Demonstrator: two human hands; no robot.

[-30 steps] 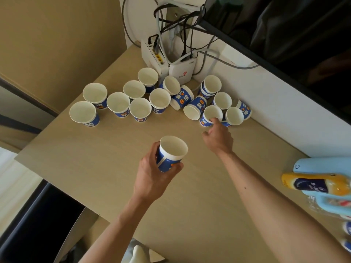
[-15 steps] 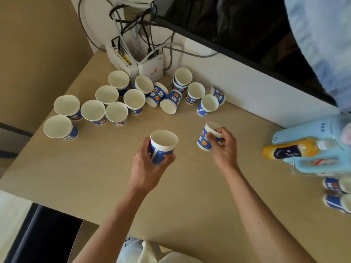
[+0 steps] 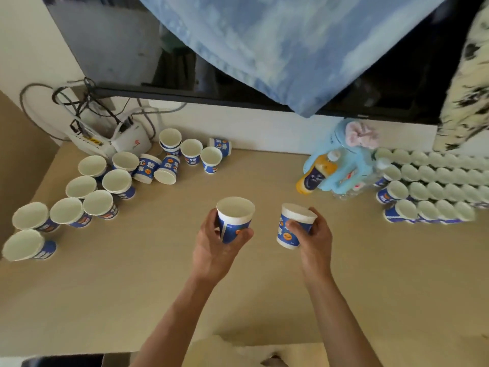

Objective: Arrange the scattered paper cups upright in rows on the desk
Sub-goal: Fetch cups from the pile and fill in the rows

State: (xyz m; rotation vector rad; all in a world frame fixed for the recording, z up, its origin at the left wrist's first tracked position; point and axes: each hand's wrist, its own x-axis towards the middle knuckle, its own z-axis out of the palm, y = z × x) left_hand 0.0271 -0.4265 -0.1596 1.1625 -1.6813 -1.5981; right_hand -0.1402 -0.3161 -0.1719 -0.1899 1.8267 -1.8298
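Note:
My left hand grips a blue-and-white paper cup upright above the middle of the desk. My right hand holds a second paper cup, tilted a little to the right. Several scattered cups stand or lie at the back left of the desk, some on their sides. At the far right, several cups stand upright in neat rows.
A white router with tangled cables sits at the back left. A light blue soft toy with a yellow bottle lies between my hands and the rows. A blue cloth hangs over a dark screen above the desk.
My right hand has lifted a cup out of the scattered group and brought it toward me. My view has swung right, so the rows of cups now show.

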